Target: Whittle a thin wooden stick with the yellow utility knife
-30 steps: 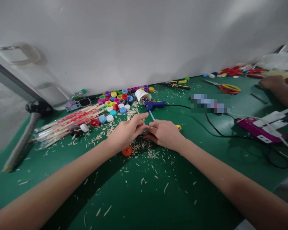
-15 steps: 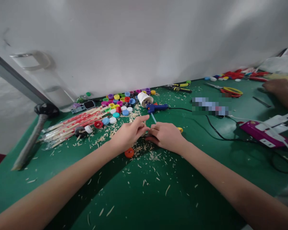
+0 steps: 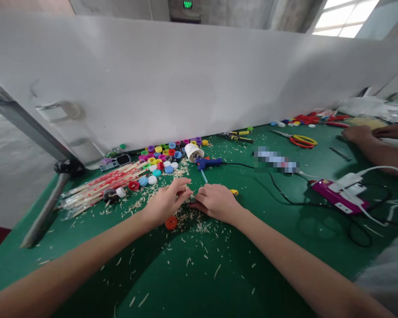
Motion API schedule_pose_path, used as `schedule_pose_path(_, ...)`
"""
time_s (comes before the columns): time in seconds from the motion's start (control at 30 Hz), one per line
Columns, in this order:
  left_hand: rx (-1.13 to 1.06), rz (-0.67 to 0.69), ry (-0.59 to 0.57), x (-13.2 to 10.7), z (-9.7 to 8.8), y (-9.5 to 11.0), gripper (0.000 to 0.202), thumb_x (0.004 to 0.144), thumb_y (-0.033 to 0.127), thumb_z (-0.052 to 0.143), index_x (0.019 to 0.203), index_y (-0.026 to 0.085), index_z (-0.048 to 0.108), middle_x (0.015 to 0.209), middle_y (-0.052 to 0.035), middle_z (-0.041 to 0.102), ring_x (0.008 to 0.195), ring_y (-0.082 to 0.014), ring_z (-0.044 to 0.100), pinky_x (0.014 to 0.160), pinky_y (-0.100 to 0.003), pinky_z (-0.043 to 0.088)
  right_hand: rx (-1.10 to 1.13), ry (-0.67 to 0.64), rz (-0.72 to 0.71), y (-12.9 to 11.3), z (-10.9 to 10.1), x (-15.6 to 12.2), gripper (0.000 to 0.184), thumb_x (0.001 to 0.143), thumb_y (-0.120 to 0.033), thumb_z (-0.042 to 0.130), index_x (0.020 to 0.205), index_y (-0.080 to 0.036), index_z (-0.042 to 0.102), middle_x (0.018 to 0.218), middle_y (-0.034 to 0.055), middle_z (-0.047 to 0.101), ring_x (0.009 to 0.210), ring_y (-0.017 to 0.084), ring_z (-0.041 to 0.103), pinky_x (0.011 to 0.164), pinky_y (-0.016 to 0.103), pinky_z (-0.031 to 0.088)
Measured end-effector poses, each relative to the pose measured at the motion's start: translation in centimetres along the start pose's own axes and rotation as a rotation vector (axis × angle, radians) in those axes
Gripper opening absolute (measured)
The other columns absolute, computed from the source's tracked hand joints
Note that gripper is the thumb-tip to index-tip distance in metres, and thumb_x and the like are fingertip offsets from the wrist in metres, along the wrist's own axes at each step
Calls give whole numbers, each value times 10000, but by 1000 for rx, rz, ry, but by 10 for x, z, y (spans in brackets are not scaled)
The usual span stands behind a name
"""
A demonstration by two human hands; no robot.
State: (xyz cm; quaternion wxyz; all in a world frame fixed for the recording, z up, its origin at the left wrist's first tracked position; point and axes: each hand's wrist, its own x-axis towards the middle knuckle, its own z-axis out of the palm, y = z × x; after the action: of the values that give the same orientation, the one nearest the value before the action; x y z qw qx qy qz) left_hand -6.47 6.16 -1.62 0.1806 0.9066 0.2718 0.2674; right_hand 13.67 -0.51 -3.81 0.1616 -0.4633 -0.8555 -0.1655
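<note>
My left hand (image 3: pixel 167 199) is closed in a pinch, with a small pale wooden piece (image 3: pixel 187 187) just showing between thumb and forefinger. Close beside it, my right hand (image 3: pixel 219 201) has its fingers curled over something they hide. A yellow object (image 3: pixel 234 192) pokes out behind the right hand; whether that hand holds it I cannot tell. Wood shavings (image 3: pixel 199 225) lie scattered beneath both hands. An orange bottle cap (image 3: pixel 171 222) rests below my left wrist. Beyond the fingers lies a blue glue gun (image 3: pixel 209 163), its pale glue stick pointing toward my right hand.
Colourful bottle caps (image 3: pixel 157 164), wrapped chopsticks (image 3: pixel 102 185) and a hammer (image 3: pixel 55 198) lie left. A tipped white cup (image 3: pixel 194 152) spills shavings. Pliers (image 3: pixel 237 136), scissors (image 3: pixel 296 138) and a purple power strip (image 3: pixel 338 196) with cables lie right, near another person's hands (image 3: pixel 368 132).
The view has tilted up and shifted right, so the table contents appear lower and further left. Both my hands stay together in nearly the same pose. The other person's hands show more fully.
</note>
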Motion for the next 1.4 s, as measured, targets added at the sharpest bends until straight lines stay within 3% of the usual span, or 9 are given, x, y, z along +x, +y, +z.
schedule_pose_path(0.07, -70, -6, -46, -6, -7, 2, 271, 939, 307, 468, 1177, 196, 400, 844, -25, 729, 770, -147, 715, 634, -259, 569, 46, -22, 3, -2, -5, 0, 309, 961, -394, 465, 850, -161, 636, 781, 33, 606, 704, 137, 461, 558, 318, 211)
schedule_pose_path(0.17, -242, -34, 8, -28, -15, -1, 228, 933, 278, 496, 1132, 206, 414, 867, -21, 727, 832, -126, 718, 694, -240, 589, 174, -49, -10, -12, -15, 1, 287, 951, -383, 482, 838, -163, 627, 783, 26, 606, 716, 133, 462, 550, 301, 235)
schedule_pose_path(0.23, -253, -49, -25, -46, -18, -5, 190, 912, 268, 537, 1079, 207, 471, 925, -34, 728, 828, -129, 720, 715, -253, 598, 259, -91, -47, -22, -19, 3, 286, 949, -389, 481, 823, -174, 621, 775, 14, 601, 730, 132, 464, 535, 288, 229)
schedule_pose_path(0.43, -227, -123, 100, -75, -20, -16, 212, 864, 272, 596, 1049, 197, 526, 828, -12, 751, 772, -145, 733, 703, -258, 609, 229, -75, -123, -45, -19, 11, 272, 956, -294, 431, 824, -145, 617, 750, 30, 570, 711, 144, 423, 582, 303, 271)
schedule_pose_path(0.53, -200, -172, 71, -77, -22, -20, 158, 860, 297, 594, 968, 191, 548, 838, -22, 758, 795, -160, 738, 711, -264, 610, 245, -80, -72, -47, -21, 13, 238, 927, -281, 447, 791, -160, 600, 745, 23, 553, 690, 138, 400, 593, 299, 284)
schedule_pose_path(0.7, -191, -57, 162, -78, -22, -30, 311, 891, 234, 558, 1169, 224, 419, 837, 3, 757, 804, -137, 738, 731, -261, 609, 257, -96, -55, -48, -22, 16, 226, 926, -287, 449, 810, -164, 600, 748, 22, 556, 692, 139, 411, 583, 295, 283)
schedule_pose_path(0.9, -79, 131, 116, -75, -24, -27, 513, 901, 149, 526, 1360, 229, 312, 911, -9, 754, 855, -109, 727, 824, -261, 597, 186, -32, -69, -53, -16, 19, 239, 945, -286, 437, 819, -166, 600, 764, 24, 570, 701, 150, 421, 601, 307, 293)
schedule_pose_path(1.23, -55, 8, 138, -70, -26, -28, 511, 890, 176, 572, 1331, 238, 321, 868, 18, 738, 860, -109, 721, 789, -253, 597, 146, 24, -21, -54, -11, 17, 208, 943, -261, 457, 868, -153, 618, 775, 25, 586, 710, 152, 438, 596, 300, 301)
schedule_pose_path(1.4, -7, 147, 112, -69, -27, -27, 500, 893, 141, 555, 1338, 240, 349, 935, 6, 749, 876, -106, 724, 831, -247, 593, 102, 59, -82, -55, -6, 14, 225, 952, -260, 450, 871, -160, 634, 770, 23, 604, 706, 153, 444, 590, 301, 295)
